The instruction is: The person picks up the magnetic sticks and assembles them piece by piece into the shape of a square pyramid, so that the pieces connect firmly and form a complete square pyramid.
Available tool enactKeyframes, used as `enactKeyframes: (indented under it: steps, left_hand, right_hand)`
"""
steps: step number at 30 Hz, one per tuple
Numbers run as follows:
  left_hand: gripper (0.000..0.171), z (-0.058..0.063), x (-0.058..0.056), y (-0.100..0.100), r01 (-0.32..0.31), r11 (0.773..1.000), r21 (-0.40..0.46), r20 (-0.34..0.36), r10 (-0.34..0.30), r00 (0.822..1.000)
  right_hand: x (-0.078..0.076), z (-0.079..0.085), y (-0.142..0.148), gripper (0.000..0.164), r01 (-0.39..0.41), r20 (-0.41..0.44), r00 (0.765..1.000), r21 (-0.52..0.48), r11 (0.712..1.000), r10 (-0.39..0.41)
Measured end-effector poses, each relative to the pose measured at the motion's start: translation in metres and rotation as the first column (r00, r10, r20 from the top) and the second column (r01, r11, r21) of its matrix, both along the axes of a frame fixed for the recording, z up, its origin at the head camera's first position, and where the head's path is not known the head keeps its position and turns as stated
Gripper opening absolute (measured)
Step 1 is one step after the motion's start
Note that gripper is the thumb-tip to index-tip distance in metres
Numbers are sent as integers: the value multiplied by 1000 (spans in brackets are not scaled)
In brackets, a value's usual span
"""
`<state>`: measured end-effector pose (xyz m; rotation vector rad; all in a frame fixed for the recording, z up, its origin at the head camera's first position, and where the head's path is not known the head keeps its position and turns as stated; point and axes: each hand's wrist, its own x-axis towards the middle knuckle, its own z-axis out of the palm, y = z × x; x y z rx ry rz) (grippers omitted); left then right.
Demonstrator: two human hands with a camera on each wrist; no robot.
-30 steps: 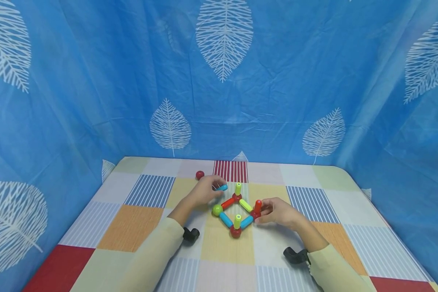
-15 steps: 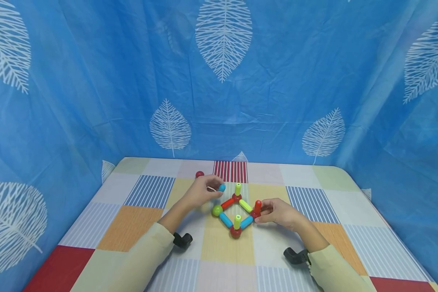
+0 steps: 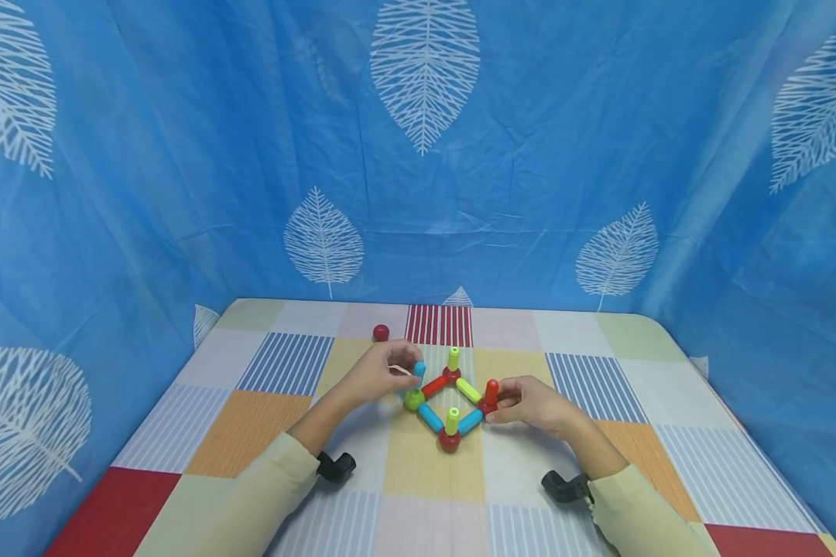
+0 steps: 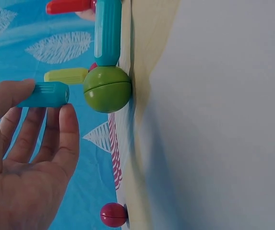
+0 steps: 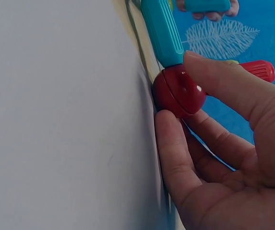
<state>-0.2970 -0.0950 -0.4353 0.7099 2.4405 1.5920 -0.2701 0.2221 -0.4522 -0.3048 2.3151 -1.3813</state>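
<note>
My left hand (image 3: 383, 370) pinches a blue rod (image 4: 51, 94) between thumb and fingers. The rod stands upright just above the green ball (image 4: 107, 89), with a small gap between them in the left wrist view. That ball is the left corner of a flat diamond of toy rods and balls on the table. My right hand (image 3: 532, 404) grips the red ball (image 5: 178, 91) at the right corner, from which a red rod (image 3: 491, 392) rises. Yellow-green rods stand upright on the far red ball (image 3: 451, 376) and the near red ball (image 3: 449, 442).
A loose red ball (image 3: 381, 333) lies behind my left hand. The table (image 3: 432, 480) has a patchwork cloth, and a blue curtain (image 3: 501, 193) with white leaves hangs behind and at both sides. Each wrist carries a black device (image 3: 564, 487).
My left hand has turned the blue rod from lying flat to upright and brought it nearer, over the green ball. The right hand stays on its red ball.
</note>
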Motion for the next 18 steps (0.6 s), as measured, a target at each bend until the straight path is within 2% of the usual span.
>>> enactKeyframes:
  steps: [9, 18]
  left_hand:
    - [18, -3, 1, -4, 53, 998, 36, 21, -54, 998]
    - [18, -6, 1, -5, 75, 996, 55, 31, -77, 997]
  right_hand:
    - [-2, -2, 2, 42, -9, 4, 1000, -29, 1000, 9]
    - [-1, -2, 2, 43, -11, -9, 1000, -15, 1000, 10]
